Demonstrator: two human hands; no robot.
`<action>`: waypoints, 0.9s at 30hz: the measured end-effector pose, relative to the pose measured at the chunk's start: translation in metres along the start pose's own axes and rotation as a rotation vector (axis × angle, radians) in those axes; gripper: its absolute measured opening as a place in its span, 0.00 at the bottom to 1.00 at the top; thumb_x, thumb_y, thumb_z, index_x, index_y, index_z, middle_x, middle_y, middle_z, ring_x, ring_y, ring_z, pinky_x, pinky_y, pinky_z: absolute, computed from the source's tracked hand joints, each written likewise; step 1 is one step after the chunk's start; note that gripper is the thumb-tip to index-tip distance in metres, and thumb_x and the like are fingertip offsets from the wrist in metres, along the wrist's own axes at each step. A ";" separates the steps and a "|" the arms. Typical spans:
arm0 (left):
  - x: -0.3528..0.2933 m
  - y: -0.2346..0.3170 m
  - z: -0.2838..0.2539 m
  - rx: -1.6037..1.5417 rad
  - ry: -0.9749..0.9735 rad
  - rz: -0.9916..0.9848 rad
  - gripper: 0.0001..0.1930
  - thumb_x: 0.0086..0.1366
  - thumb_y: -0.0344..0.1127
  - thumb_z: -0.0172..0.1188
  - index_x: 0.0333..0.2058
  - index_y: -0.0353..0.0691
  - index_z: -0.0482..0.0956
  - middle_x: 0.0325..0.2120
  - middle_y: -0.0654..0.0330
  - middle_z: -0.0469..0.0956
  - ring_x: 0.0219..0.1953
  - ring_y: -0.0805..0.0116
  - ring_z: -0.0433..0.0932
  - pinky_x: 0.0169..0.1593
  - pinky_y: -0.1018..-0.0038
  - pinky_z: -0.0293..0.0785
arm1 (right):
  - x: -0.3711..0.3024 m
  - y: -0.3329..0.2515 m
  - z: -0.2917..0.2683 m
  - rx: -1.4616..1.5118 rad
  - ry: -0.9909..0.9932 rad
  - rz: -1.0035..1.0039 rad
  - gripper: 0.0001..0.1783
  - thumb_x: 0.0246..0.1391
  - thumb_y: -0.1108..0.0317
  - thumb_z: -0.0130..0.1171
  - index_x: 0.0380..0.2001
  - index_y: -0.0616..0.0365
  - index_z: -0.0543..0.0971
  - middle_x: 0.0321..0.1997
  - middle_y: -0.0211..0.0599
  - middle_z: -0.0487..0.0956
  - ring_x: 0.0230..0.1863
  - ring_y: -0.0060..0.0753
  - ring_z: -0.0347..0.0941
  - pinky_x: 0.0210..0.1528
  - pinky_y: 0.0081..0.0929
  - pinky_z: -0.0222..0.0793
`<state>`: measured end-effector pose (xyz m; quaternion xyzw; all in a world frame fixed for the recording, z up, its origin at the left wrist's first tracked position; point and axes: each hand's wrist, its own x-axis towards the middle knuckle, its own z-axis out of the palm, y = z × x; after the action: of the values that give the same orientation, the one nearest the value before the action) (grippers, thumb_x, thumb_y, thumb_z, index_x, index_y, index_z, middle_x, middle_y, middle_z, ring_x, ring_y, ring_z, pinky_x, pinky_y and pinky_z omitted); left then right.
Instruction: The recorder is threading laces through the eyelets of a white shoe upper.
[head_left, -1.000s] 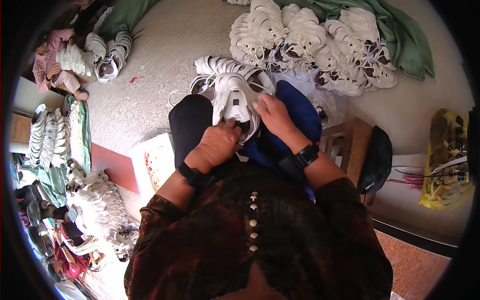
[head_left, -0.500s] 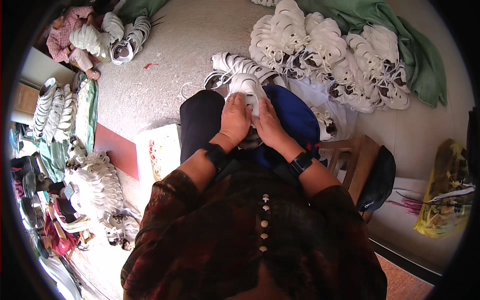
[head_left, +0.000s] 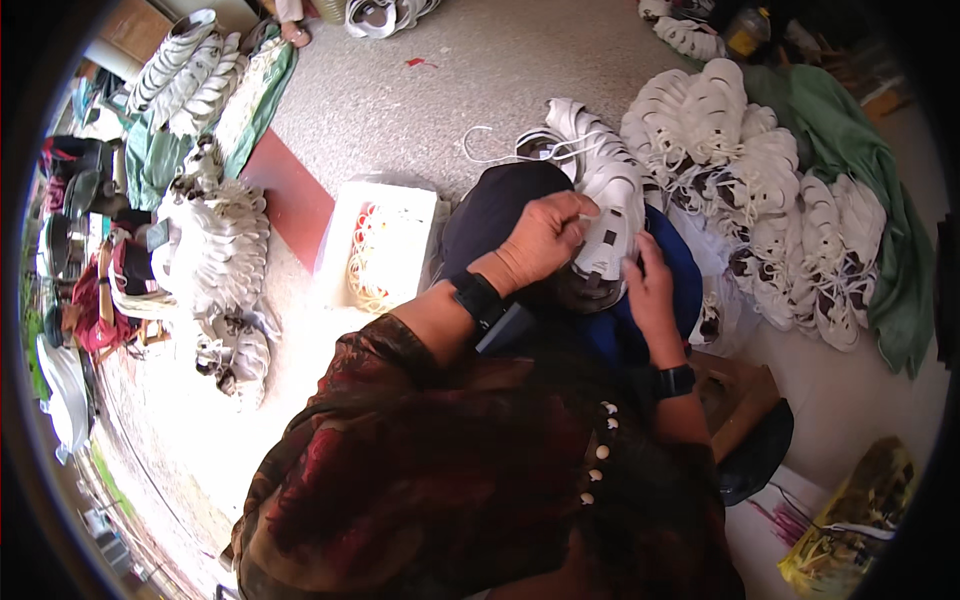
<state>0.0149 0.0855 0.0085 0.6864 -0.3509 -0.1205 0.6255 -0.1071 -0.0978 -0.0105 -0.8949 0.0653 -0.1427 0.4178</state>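
Observation:
A white sneaker upper [head_left: 603, 243] with dark slots lies on my lap, its dark opening facing me. My left hand [head_left: 540, 238] is at its left edge, fingers curled and thumb pressed in; whatever they pinch is too small to make out. Along the right edge, my right hand [head_left: 652, 300] has its fingers loosely stretched and apart, holding nothing visible. Just beyond my knees lies a row of nested white uppers [head_left: 580, 125], with a loose white lace [head_left: 480, 142] trailing to the left.
A white box [head_left: 425, 215] of red and cream cords stands left of my knee. Piled uppers [head_left: 700, 120] lie at right beside green cloth [head_left: 840, 130]. More stacks [head_left: 215, 235] stand at left. A wooden stool [head_left: 735, 400] is by my right arm, a yellow bag [head_left: 860, 520] at lower right.
My view has turned left. Both hands, earlier laid flat over the upper, have come apart; the left has curled at its left edge and the right has drawn back to its right side.

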 end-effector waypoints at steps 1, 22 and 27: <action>-0.004 -0.006 -0.023 0.013 0.111 0.047 0.08 0.55 0.21 0.53 0.35 0.34 0.75 0.35 0.56 0.75 0.41 0.68 0.74 0.46 0.77 0.68 | 0.002 -0.003 -0.004 0.005 0.080 0.063 0.21 0.50 0.70 0.54 0.47 0.68 0.67 0.50 0.52 0.69 0.51 0.46 0.66 0.54 0.31 0.59; -0.177 -0.273 -0.168 0.733 -0.117 -0.958 0.21 0.53 0.27 0.44 0.47 0.44 0.73 0.54 0.53 0.62 0.57 0.48 0.58 0.58 0.64 0.59 | 0.023 0.038 -0.022 -0.562 0.093 0.114 0.14 0.40 0.77 0.58 0.35 0.62 0.73 0.43 0.47 0.71 0.48 0.48 0.66 0.52 0.37 0.60; -0.202 -0.333 -0.175 0.750 -0.154 -1.122 0.19 0.52 0.29 0.45 0.44 0.36 0.73 0.53 0.50 0.64 0.58 0.48 0.57 0.60 0.59 0.55 | 0.031 0.026 -0.014 -0.607 0.041 0.122 0.15 0.40 0.76 0.58 0.36 0.61 0.73 0.45 0.48 0.70 0.50 0.48 0.64 0.53 0.37 0.58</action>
<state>0.0847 0.3391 -0.3272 0.9244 -0.0034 -0.3455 0.1614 -0.0821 -0.1321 -0.0153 -0.9701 0.1668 -0.1096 0.1378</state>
